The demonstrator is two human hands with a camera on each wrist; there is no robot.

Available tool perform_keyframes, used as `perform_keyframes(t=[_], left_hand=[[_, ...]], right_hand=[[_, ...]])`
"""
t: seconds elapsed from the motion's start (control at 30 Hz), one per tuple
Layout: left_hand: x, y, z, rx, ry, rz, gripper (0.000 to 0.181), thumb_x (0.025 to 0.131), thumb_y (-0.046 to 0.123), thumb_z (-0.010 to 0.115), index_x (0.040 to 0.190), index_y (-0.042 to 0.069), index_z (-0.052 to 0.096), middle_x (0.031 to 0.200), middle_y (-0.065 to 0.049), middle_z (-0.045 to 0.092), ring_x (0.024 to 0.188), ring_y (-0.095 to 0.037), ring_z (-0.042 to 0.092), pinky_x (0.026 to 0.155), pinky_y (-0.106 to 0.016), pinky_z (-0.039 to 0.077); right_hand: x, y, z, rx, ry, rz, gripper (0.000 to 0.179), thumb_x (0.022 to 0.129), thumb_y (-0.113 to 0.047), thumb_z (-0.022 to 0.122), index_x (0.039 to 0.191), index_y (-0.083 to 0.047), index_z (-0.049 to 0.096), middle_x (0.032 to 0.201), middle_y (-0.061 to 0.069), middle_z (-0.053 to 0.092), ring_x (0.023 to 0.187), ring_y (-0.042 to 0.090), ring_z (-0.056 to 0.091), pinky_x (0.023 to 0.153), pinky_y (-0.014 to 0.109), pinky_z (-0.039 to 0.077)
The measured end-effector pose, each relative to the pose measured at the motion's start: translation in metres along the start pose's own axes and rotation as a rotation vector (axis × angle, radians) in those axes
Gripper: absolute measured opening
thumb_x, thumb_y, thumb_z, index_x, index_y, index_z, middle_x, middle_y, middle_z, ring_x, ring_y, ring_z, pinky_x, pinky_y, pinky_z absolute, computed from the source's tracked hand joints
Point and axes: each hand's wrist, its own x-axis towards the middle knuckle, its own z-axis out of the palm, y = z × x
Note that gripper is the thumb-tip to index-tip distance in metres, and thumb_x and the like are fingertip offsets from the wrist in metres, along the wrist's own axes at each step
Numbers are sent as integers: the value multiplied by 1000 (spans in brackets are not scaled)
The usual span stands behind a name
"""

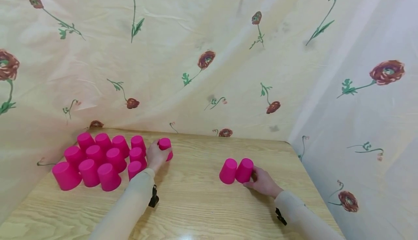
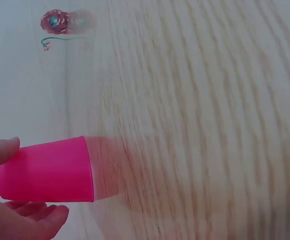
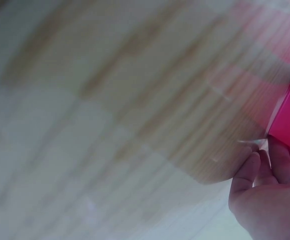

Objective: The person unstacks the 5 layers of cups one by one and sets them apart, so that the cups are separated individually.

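Observation:
My left hand (image 1: 157, 155) grips a pink cup (image 1: 165, 144) that is upside down, at the right end of a cluster of like cups. In the left wrist view the thumb lies on one side of this cup (image 2: 47, 170) and the fingers (image 2: 55, 220) curl along the other. Over on the right, my right hand (image 1: 263, 182) holds another upside-down pink cup (image 1: 244, 170) by its right side. Close beside that one, to its left, stands a second pink cup (image 1: 228, 171). The right wrist view shows only part of the held cup (image 3: 289, 120), at the frame's edge.
Several upside-down pink cups (image 1: 95, 154) stand in rows at the left of the wooden table (image 1: 196, 196). A flowered cloth (image 1: 183, 106) hangs behind the table and along its sides. Bare wood lies between the two hands.

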Motion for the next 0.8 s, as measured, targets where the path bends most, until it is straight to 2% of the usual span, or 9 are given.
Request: perform_keyframes(t=[0.23,0.47,0.63,0.8], left_hand=[[-1,8,-1,-3,7,3,83,81,24,75,146,-1,29,131,-26,47,119,-41,42,94,-51,42],[-7,27,-3,-36,23,63,83,80,25,77,146,4,32,135,-23,45,122,-42,37,97,-52,39],[-19,40,0,-76,-1,105,81,80,23,76,146,6,33,140,-22,41,127,-43,33,100,-54,35],[-37,50,14,-82,-6,185,79,78,23,79,141,-1,39,138,-22,45,126,-42,38,101,-54,35]], right_hand=[[0,0,0,0,-6,-15,61,74,-12,83,127,-3,54,122,12,59,118,37,51,97,49,41],[1,1,0,5,-12,-9,59,74,-12,83,125,-5,55,120,9,60,117,36,52,97,49,41],[1,3,0,4,-10,-18,58,74,-13,83,125,-5,55,119,8,60,117,35,52,98,49,41],[1,3,0,10,-12,-22,59,74,-13,83,125,-5,55,120,9,60,118,36,52,98,49,41]])
